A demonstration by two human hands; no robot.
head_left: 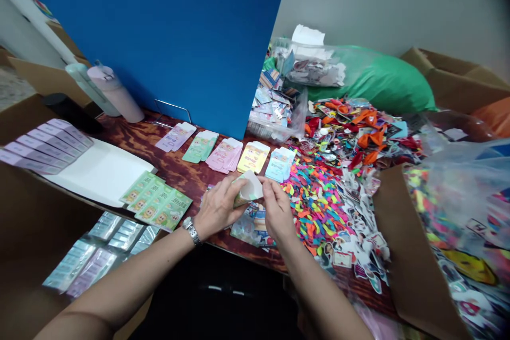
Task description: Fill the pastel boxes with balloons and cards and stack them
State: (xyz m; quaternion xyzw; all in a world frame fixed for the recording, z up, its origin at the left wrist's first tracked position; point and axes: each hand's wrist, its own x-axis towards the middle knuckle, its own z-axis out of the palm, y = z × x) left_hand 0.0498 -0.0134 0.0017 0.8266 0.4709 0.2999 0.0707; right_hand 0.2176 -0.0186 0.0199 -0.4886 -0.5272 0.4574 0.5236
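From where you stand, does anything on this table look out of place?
Yes: a heap of colourful scraps sprawls loose across the wooden table, crowding the blue packets, unlike the tidy rows further left.

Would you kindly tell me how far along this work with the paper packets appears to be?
Rows of printed packets already lie sorted by colour along the wooden table, with green ones nearest. In hand, the left hand and right hand pinch a pale packet. Left over, a multicoloured heap of small pieces and cut-out pictures covers the table's right side.
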